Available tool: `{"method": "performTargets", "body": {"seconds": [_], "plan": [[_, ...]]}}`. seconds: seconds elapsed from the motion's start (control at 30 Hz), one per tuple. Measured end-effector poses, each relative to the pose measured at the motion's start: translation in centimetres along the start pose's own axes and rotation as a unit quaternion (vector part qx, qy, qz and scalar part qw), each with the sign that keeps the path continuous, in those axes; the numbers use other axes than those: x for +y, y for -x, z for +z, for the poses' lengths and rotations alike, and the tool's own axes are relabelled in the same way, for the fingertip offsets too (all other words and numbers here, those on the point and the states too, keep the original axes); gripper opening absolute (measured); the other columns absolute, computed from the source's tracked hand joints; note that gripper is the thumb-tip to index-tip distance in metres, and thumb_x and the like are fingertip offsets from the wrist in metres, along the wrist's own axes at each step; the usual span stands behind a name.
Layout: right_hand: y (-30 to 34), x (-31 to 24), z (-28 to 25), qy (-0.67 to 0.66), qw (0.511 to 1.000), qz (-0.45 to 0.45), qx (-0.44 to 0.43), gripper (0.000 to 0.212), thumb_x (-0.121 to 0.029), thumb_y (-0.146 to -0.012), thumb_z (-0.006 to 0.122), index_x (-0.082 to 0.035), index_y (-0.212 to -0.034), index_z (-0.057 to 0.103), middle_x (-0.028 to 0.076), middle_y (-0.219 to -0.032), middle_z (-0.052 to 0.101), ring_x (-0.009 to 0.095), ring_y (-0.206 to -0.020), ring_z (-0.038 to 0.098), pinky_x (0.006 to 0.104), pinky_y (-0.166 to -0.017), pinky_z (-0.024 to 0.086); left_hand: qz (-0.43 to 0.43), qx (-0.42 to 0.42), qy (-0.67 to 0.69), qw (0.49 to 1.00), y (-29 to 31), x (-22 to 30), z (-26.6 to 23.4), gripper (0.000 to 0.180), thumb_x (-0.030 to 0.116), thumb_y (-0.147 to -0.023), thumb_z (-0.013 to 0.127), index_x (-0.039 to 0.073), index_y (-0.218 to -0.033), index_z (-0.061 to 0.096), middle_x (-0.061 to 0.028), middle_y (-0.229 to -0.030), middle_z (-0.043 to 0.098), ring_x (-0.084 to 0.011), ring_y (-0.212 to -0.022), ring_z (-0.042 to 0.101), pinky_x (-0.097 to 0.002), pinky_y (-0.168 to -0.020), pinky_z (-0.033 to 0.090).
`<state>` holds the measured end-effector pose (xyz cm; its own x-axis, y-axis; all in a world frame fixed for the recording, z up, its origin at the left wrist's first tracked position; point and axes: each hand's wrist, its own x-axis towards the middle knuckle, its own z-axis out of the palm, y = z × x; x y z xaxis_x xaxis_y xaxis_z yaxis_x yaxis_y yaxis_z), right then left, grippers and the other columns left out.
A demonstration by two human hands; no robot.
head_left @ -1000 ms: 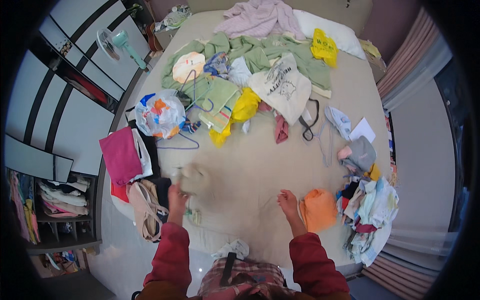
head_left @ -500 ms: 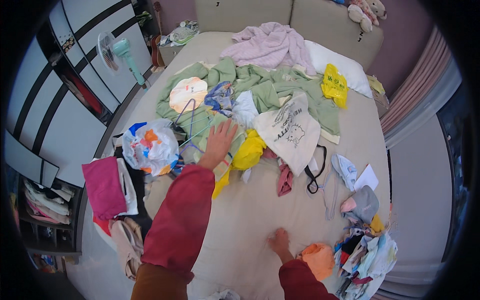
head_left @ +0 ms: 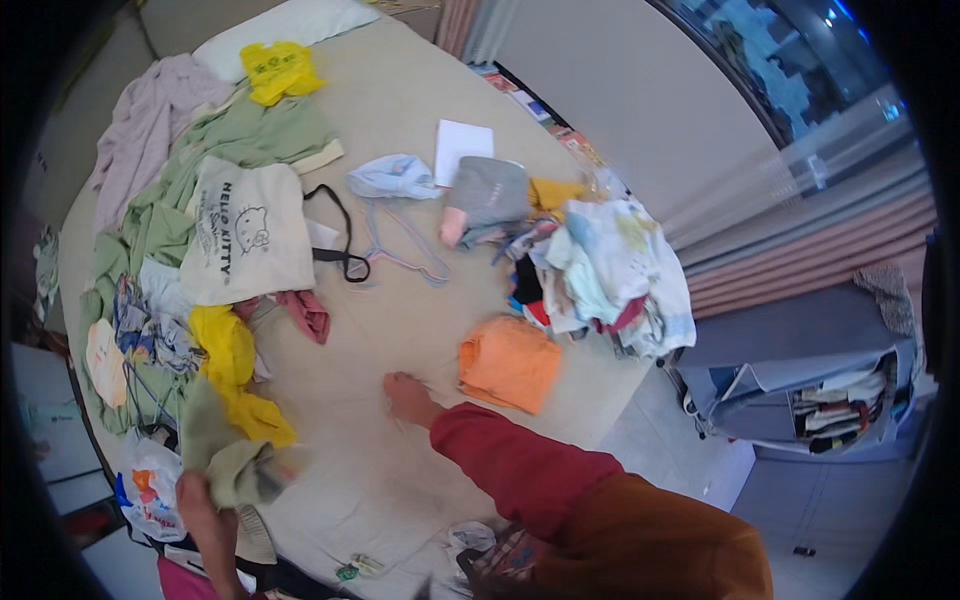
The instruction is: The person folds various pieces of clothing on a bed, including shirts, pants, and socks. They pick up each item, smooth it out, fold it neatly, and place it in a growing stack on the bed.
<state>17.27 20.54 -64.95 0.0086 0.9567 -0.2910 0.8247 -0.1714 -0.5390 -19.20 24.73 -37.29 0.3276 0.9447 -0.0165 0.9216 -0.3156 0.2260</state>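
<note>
An olive-green piece of clothing (head_left: pixel 250 472) is gripped in my left hand (head_left: pixel 205 520) at the lower left, lifted off the bed and blurred by motion. Fingers curled and seemingly empty, my right hand (head_left: pixel 408 398) presses on the bed sheet (head_left: pixel 340 430). A folded orange garment (head_left: pixel 510 362) lies to its right. Close to my left hand are a yellow cloth (head_left: pixel 228 350), a white plastic bag (head_left: pixel 155 490) with coloured print, and a dark hanger (head_left: pixel 150 395).
A cream tote bag (head_left: pixel 250 235) with black straps lies over a green blanket (head_left: pixel 150 225). Pale hangers (head_left: pixel 400 255), a grey cap-like item (head_left: pixel 485 190) and a clothes pile (head_left: pixel 600 270) sit farther right. Beyond the bed stands a grey fabric-sided bin (head_left: pixel 800 350) holding clothes.
My view has swung right. My left hand, spread over the clothes before, has come back toward me with the olive-green garment. My right hand still rests on the bed.
</note>
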Motion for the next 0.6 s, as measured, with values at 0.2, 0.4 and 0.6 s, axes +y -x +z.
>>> {"method": "performTargets", "body": {"seconds": [0.2,0.4,0.6], "plan": [[2.3,1.1,-1.4,-0.092,0.996,-0.018,0.002,0.038,-0.014,-0.065,0.067,-0.001,-0.098,0.052,0.021,-0.098,0.055,0.038,-0.092,0.056,0.0423,-0.081,0.047,-0.229,0.217,0.525,0.791,6.9,3.3,-5.1,0.045,0.015,-0.091,0.052,0.0,-0.132,0.042,-0.0155,-0.125,0.051,-0.0228,-0.107,0.053,-0.0341,-0.092,0.042],[8.8,7.7,-0.7,-0.731,0.66,-0.063,-0.162,0.03,-0.022,-0.088,0.056,-0.003,-0.11,0.054,0.012,-0.097,0.061,0.021,-0.089,0.058,0.0351,-0.078,0.048,-0.363,-0.007,0.634,0.683,8.4,13.3,-0.4,0.041,0.027,-0.09,0.056,-0.002,-0.118,0.053,-0.0107,-0.107,0.062,-0.0185,-0.088,0.062,-0.0304,-0.075,0.05],[19.9,3.1,-10.7,-0.504,0.844,0.109,-0.149,0.036,-0.021,-0.089,0.056,-0.008,-0.123,0.049,0.006,-0.098,0.058,0.014,-0.091,0.056,0.0258,-0.08,0.046,-0.323,0.11,0.665,0.664,9.1,16.2,-2.3,0.039,0.029,-0.092,0.054,0.004,-0.121,0.052,-0.007,-0.109,0.061,-0.0161,-0.092,0.061,-0.0298,-0.078,0.049]]}}
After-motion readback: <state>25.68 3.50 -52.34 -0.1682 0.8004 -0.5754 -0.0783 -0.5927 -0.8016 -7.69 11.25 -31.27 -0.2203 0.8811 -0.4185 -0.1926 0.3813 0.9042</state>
